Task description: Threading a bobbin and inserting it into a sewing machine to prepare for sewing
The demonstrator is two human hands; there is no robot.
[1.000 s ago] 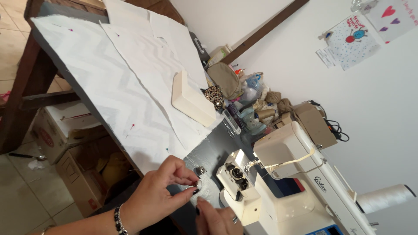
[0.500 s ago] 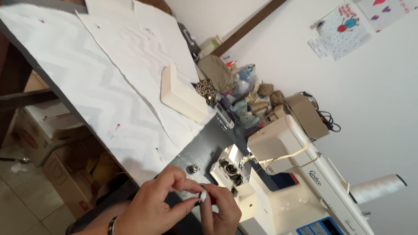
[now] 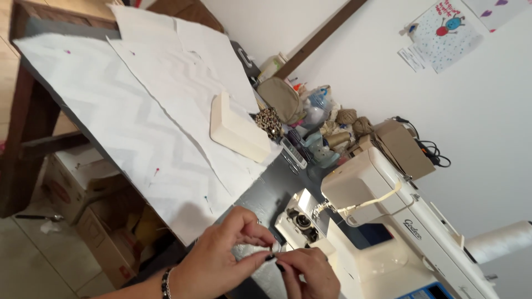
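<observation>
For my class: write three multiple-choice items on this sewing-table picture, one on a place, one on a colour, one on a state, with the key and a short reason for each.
1. Where does the cream block lie?
A. on the white fabric
B. on the floor
C. on top of the machine

2. What colour is the sewing machine?
A. red
B. off-white
C. black

3. What are the left hand and right hand doing?
A. resting flat and apart
B. pinching one small part together
C. holding scissors

Key: 1 A, the block rests on the fabric spread over the table; 2 B, its body is off-white; 3 B, both hands' fingertips meet on a small metal part.
</observation>
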